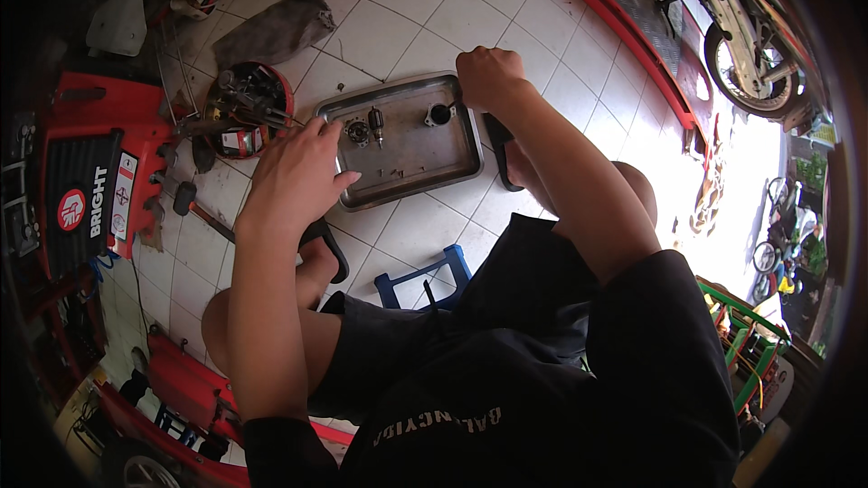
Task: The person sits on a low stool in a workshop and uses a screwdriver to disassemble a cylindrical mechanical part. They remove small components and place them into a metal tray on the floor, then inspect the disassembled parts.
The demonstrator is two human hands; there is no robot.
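A shallow metal tray (411, 192) lies on the tiled floor before me. In it are a ring-shaped metal part (358, 133), a small motor armature (377, 126) standing near it, and a short cylindrical housing (439, 115) to the right. Several small screws (398, 173) are scattered toward the tray's near side. My left hand (294, 170) is over the tray's left rim, fingers stretched and thumb apart, with nothing seen in it. At the far right corner of the tray, my right hand (491, 79) is closed in a fist; whatever it grips is hidden.
A round red container (282, 90) full of tools stands left of the tray, with a hammer (197, 208) nearer me. Beyond lies a grey cloth (276, 27). A red machine (86, 181) is at far left, a blue stool (425, 280) near my legs, a motorcycle (746, 54) at far right.
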